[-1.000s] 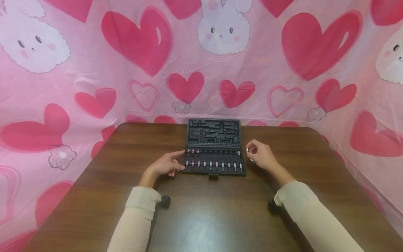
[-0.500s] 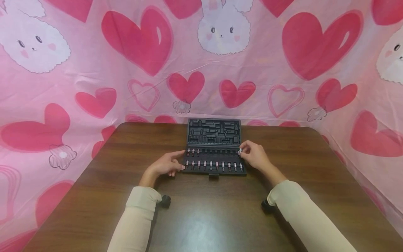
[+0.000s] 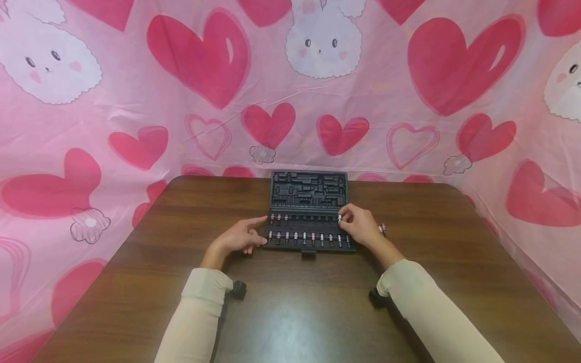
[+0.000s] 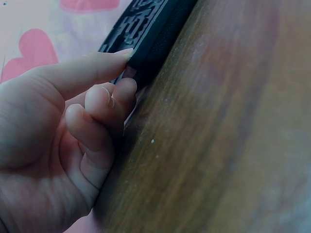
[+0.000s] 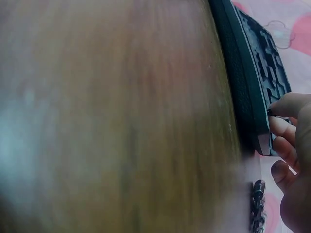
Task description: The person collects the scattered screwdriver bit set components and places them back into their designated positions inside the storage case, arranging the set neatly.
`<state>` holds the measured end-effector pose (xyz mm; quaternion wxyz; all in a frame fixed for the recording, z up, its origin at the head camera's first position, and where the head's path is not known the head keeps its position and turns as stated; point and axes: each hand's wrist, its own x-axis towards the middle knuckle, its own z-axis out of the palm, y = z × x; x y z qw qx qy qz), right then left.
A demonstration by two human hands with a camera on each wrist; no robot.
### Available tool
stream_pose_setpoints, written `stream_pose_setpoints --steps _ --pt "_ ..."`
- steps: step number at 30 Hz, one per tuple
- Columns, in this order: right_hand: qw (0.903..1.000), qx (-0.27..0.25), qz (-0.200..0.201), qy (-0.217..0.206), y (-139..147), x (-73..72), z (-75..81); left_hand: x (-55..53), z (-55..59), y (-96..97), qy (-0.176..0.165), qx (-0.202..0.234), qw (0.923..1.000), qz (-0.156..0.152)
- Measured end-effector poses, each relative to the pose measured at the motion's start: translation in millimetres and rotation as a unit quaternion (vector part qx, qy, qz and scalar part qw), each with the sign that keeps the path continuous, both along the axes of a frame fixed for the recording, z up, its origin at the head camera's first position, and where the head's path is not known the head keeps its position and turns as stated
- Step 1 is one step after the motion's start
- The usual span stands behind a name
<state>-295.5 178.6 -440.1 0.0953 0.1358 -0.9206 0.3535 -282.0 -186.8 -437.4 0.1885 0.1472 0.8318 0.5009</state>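
Observation:
A black hinged case (image 3: 313, 228) lies unfolded on the table, with bit sockets (image 3: 313, 238) along its front row and several at the left of its back row. My left hand (image 3: 237, 237) touches the case's left edge with a straight index finger and thumb (image 4: 92, 70); its other fingers curl below. Over the right end of the back row, my right hand (image 3: 360, 228) pinches a small silver bit socket (image 3: 339, 218) between thumb and fingers. The fingers hide most of that piece in the right wrist view.
More shiny metal sockets (image 3: 383, 229) lie on the table just right of the case, partly behind my right wrist. The moulded lid (image 3: 308, 189) leans up at the back, near the pink heart-patterned cloth (image 3: 281, 80). Brown wood (image 3: 299, 302) stretches in front.
My right hand has moved left from beside the case to over the back row, carrying the bit socket. Loose sockets show behind the wrist. My left hand has stayed in place.

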Motion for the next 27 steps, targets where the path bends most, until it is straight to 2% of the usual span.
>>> stream_pose_setpoints --steps 18,27 --pt "0.9962 0.082 -0.018 -0.026 -7.7 -5.8 3.1 0.6 -0.3 0.7 0.006 0.004 1.0000 -0.004" --pt "0.9931 0.114 -0.027 -0.006 -2.8 -4.1 4.6 0.8 -0.1 -0.1 0.008 0.003 1.0000 -0.005"
